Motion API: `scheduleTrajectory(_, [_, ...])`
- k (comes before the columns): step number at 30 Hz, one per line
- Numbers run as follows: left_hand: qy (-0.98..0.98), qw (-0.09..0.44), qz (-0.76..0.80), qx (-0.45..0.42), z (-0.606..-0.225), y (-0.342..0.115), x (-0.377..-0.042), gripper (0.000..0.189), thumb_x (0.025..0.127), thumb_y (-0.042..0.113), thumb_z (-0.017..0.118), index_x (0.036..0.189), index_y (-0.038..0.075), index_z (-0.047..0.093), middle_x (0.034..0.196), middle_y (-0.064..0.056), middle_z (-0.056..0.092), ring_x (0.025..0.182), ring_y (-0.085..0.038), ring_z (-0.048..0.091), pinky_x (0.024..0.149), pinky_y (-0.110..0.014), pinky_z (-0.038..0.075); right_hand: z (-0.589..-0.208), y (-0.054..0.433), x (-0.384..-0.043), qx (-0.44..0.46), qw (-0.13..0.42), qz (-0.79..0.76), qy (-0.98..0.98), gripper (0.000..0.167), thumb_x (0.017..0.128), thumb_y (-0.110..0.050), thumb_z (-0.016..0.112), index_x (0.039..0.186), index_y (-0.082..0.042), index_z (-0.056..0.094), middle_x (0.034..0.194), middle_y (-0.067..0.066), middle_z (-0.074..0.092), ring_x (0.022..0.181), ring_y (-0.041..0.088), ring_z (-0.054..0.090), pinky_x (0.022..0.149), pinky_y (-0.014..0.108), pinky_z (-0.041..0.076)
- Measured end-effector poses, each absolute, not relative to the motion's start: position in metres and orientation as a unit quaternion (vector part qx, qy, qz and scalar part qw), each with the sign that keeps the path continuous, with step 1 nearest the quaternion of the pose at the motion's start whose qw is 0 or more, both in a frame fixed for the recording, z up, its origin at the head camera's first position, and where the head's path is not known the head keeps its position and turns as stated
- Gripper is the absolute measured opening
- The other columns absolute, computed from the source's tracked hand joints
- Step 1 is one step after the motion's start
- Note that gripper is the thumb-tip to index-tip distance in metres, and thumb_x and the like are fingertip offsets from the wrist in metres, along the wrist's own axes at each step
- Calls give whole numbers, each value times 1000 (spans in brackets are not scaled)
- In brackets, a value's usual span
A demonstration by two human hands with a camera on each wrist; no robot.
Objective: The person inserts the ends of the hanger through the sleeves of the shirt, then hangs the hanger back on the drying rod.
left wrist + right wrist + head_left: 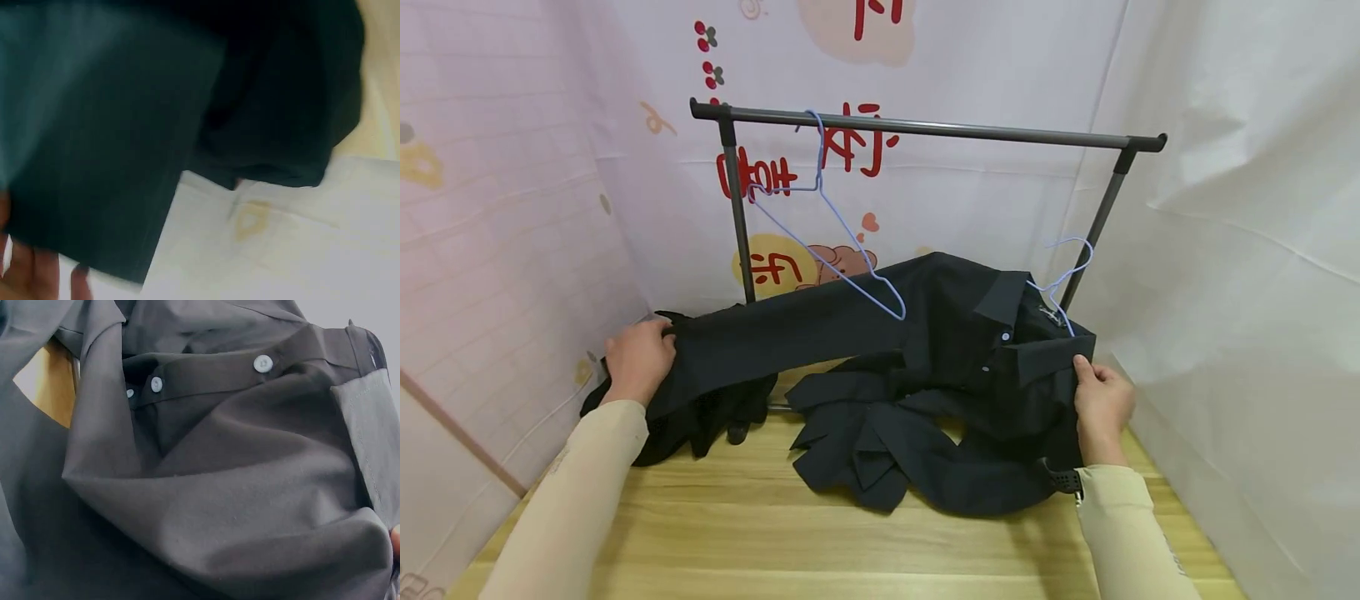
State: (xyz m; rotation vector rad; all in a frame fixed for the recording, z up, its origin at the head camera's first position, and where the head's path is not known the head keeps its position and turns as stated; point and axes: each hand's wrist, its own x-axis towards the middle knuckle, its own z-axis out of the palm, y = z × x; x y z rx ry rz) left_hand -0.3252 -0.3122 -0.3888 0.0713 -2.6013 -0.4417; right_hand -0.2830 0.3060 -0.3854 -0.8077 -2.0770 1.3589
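Note:
A black button-up shirt (940,325) is stretched between my two hands, one sleeve drawn out to the left. My left hand (638,358) grips that sleeve near its end; in the left wrist view the fingers (37,272) show at the edge of the cloth (106,156). At the shirt's collar (1052,357), my right hand (1103,400) pinches the fabric between thumb and fingers. A blue wire hanger (1060,283) sits in the neck opening, its hook sticking up. White buttons (263,364) run along the placket in the right wrist view.
Behind the shirt stands a dark metal rack with a horizontal bar (940,129). A second blue hanger (822,192) hangs from it, bare. Another black garment (700,425) lies bunched on the wooden table (760,533) at left. Printed white cloth (1000,50) hangs around the back and sides.

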Motion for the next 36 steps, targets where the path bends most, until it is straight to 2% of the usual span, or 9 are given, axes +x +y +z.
scheduleTrajectory(3, [-936,307,-165,45,-379,-302,-334,23,98,6,52,111,-5,68,101,-31,60,90,-52,54,76,-65,40,-387,306,-283,-306,273,496,-765,52,95,-48,62,105,2,71,100,13,63,92,27,50,73,32,36])
scheduleTrajectory(6, [-931,307,-189,50,-374,-287,-342,26,97,1,48,113,-7,67,105,-33,60,94,-54,55,78,-65,45,-390,303,-284,-305,281,492,-765,52,96,-47,61,103,3,71,99,15,64,92,28,51,74,33,36])
scheduleTrajectory(11, [-942,224,-247,-22,-391,-245,-355,40,99,-1,48,137,-11,48,131,-34,51,116,-51,51,96,-62,42,-396,298,-283,-303,279,482,-773,52,97,-47,59,106,3,71,106,20,64,95,33,53,78,38,37])
scheduleTrajectory(16, [-957,160,-168,-176,-428,-193,-357,40,96,25,69,129,4,63,126,-19,59,116,-38,55,98,-54,43,-400,297,-282,-301,281,475,-778,54,97,-47,58,108,3,71,112,24,64,100,37,54,84,44,37])
scheduleTrajectory(19, [-961,105,-88,-240,-449,-174,-353,56,88,42,75,131,10,63,129,-14,58,121,-35,52,102,-53,40,-401,298,-283,-297,278,478,-778,55,97,-48,57,109,3,71,114,24,64,101,38,53,87,46,38])
scheduleTrajectory(22, [-963,77,-15,-257,-464,-166,-348,59,86,40,77,135,11,60,133,-14,56,125,-35,50,102,-53,40,-401,298,-283,-294,272,487,-776,54,98,-47,57,112,4,71,117,25,63,104,39,52,92,48,38])
scheduleTrajectory(28, [-965,116,-116,-204,-465,-170,-347,15,98,14,64,108,5,70,100,-9,68,87,-29,64,79,-47,51,-403,301,-281,-297,255,510,-766,57,98,-47,56,119,5,68,123,25,60,109,38,50,96,48,37])
scheduleTrajectory(32, [-922,80,-365,-106,-445,-183,-345,23,103,19,50,109,5,67,91,-9,62,71,-24,54,70,-40,45,-405,305,-281,-306,243,523,-758,59,97,-48,57,121,5,67,125,23,58,109,35,48,91,43,38])
scheduleTrajectory(36, [-834,93,-543,14,-422,-199,-345,27,102,25,42,93,4,58,86,-13,49,76,-28,45,71,-39,37,-407,310,-280,-319,236,528,-751,60,96,-49,57,121,5,66,126,23,57,111,35,48,88,39,38])
